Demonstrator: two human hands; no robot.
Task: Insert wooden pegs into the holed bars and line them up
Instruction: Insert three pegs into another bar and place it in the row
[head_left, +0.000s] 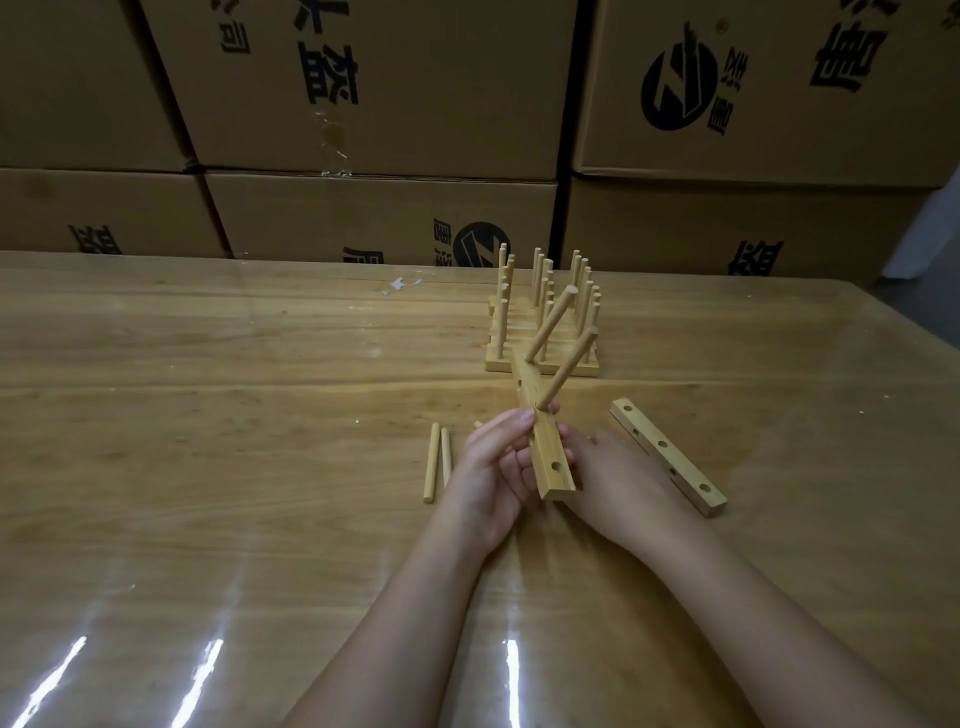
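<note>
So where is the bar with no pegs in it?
In the head view, the empty bar lies flat on the table, just right of the right hand that holds the pegged bar.

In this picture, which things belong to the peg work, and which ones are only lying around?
Belong to the job: held bar with its two pegs, gripped by left hand and right hand; loose pegs; empty bar; finished bars at the back.

Just lying about: cardboard boxes; white scrap on the table.

Single head cam, wide-angle, looks fwd & down across worktop (208, 467) from close, cartons (363, 93) behind.
</note>
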